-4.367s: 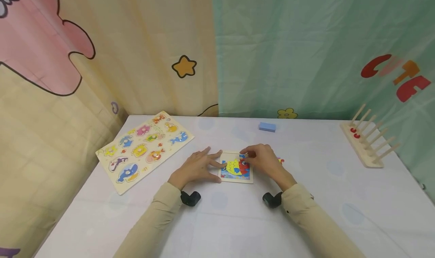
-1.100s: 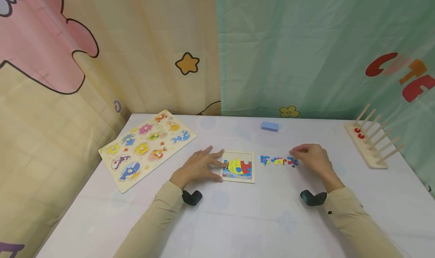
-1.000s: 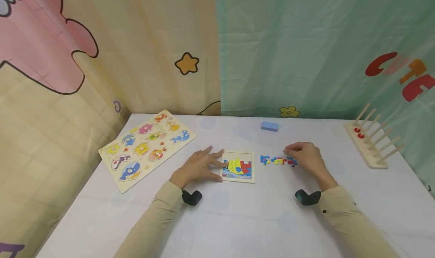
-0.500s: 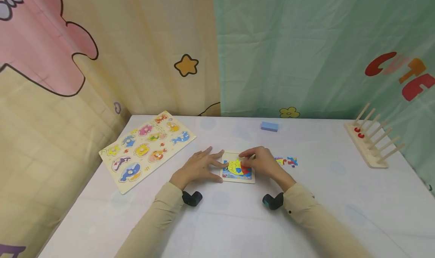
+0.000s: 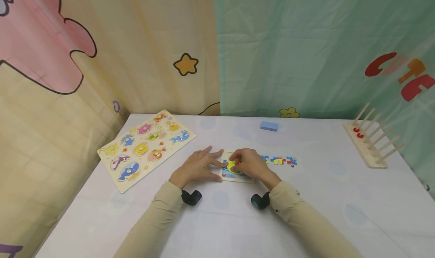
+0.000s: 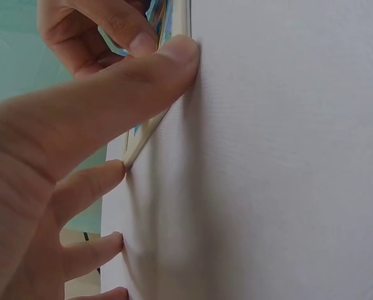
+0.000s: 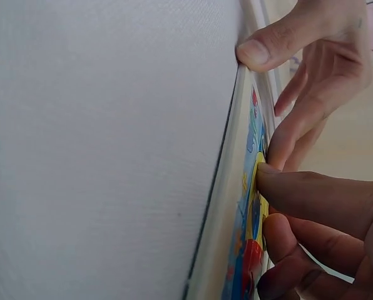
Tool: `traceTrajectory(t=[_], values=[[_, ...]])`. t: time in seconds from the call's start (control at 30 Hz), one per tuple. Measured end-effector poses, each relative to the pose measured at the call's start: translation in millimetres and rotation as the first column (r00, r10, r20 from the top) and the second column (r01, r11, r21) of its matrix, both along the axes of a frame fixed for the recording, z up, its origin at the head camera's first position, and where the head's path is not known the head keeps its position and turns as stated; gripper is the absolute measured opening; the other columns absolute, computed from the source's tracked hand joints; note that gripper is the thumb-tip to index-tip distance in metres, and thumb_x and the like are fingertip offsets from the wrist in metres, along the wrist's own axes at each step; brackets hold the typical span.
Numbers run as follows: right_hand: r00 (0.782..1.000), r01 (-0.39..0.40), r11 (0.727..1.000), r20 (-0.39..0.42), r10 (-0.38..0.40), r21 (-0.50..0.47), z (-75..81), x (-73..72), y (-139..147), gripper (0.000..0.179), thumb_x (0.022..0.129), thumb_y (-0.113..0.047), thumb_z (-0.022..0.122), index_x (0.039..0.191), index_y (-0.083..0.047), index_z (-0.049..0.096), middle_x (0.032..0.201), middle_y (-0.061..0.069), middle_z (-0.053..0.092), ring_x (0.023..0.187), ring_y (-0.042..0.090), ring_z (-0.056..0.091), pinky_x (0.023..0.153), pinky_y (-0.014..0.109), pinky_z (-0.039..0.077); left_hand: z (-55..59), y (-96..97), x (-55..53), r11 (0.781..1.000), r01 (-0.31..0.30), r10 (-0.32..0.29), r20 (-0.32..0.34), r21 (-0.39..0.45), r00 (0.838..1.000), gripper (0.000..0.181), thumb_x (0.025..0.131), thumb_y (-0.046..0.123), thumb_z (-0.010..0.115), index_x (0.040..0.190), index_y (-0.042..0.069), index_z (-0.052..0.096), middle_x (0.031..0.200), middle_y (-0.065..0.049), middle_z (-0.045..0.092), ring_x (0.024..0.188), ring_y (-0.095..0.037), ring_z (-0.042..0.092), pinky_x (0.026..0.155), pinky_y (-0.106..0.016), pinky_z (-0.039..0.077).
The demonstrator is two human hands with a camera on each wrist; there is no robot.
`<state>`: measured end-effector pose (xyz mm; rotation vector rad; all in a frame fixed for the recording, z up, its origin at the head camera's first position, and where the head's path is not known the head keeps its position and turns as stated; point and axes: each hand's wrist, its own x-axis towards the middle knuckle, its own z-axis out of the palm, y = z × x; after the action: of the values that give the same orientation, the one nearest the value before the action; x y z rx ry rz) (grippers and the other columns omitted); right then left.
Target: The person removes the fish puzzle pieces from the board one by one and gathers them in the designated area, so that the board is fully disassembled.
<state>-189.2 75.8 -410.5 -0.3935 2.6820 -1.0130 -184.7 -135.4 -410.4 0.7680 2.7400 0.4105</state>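
Note:
A small jigsaw puzzle in a wooden frame (image 5: 236, 181) lies on the table, showing a yellow and red fish. My left hand (image 5: 197, 166) rests at its left side, fingers spread and nearly straight. The left thumb (image 6: 174, 56) presses one corner of the frame. Over the puzzle, my right hand (image 5: 249, 162) has its fingers curled, with thumb and fingertips at a yellow puzzle piece (image 7: 260, 164) of the fish's body. That hand hides much of the picture. Just right of the frame lie three loose puzzle pieces (image 5: 278, 160) in a row.
A wooden knob puzzle board (image 5: 146, 148) with sea animals lies at the left. Toward the back is a blue block (image 5: 269, 126). At the right stands a wooden peg rack (image 5: 365, 146) with red beads. Curtains hang behind the table.
My right hand was over the frame, then at the loose pieces on the right, and has come back left onto the fish's yellow part. My left hand has stayed at the frame.

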Motion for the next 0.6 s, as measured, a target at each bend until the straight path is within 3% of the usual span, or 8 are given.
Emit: traceTrajectory(t=[0.1, 0.23, 0.37, 0.47, 0.6], values=[[1.0, -0.007, 1.0, 0.01, 0.007, 0.019, 0.6, -1.0, -2, 0.026, 0.08, -0.015, 0.081, 0.104, -0.013, 0.073, 0.079, -0.003, 0.059, 0.072, 0.014, 0.053, 0.062, 0.028, 0.042, 3.9, -1.4, -0.5, 1.0, 0.019, -0.019, -0.013, -0.015, 1.0, 0.056, 0.077, 0.051, 0.08, 0.129, 0.036, 0.066, 0.156, 0.004, 0.037, 0.147, -0.038, 0.021, 0.112, -0.061, 0.025], [1.0, -0.028, 0.999, 0.013, 0.027, 0.03, 1.0, -2.2, -3, 0.026, 0.08, -0.014, 0.082, 0.104, -0.014, 0.072, 0.079, -0.003, 0.059, 0.072, 0.014, 0.053, 0.063, 0.029, 0.042, 5.5, -4.9, -4.0, 0.999, 0.0, 0.001, -0.022, 0.034, 1.0, 0.056, 0.077, 0.048, 0.081, 0.129, 0.033, 0.066, 0.153, 0.004, 0.042, 0.145, -0.033, 0.029, 0.11, -0.059, 0.03], [0.999, -0.04, 0.999, 0.01, 0.04, 0.033, 1.5, -3.7, -2, 0.026, 0.079, -0.014, 0.082, 0.103, -0.014, 0.072, 0.079, -0.003, 0.059, 0.073, 0.014, 0.053, 0.066, 0.029, 0.043, 2.0, -5.4, -8.6, 0.998, -0.002, 0.006, -0.081, 0.055, 0.997, 0.06, 0.078, 0.051, 0.079, 0.132, 0.029, 0.065, 0.153, 0.002, 0.043, 0.143, -0.033, 0.032, 0.107, -0.058, 0.033], [0.999, -0.046, 0.999, 0.015, 0.045, 0.028, 1.8, -4.3, -1, 0.026, 0.079, -0.014, 0.082, 0.103, -0.013, 0.072, 0.079, -0.003, 0.06, 0.073, 0.014, 0.053, 0.067, 0.029, 0.043, -2.4, -3.0, -10.1, 0.999, 0.0, 0.004, -0.106, 0.038, 0.994, 0.066, 0.078, 0.058, 0.075, 0.136, 0.029, 0.061, 0.155, 0.0, 0.039, 0.144, -0.039, 0.028, 0.108, -0.061, 0.031], [0.999, -0.043, 0.999, 0.017, 0.043, 0.029, 1.8, -4.8, 2, 0.025, 0.079, -0.014, 0.082, 0.103, -0.014, 0.072, 0.08, -0.004, 0.061, 0.073, 0.014, 0.054, 0.066, 0.029, 0.044, -6.1, 2.8, -9.8, 1.0, -0.014, 0.016, -0.092, 0.024, 0.996, 0.07, 0.08, 0.063, 0.07, 0.141, 0.03, 0.056, 0.157, 0.001, 0.035, 0.146, -0.042, 0.02, 0.111, -0.064, 0.023]])
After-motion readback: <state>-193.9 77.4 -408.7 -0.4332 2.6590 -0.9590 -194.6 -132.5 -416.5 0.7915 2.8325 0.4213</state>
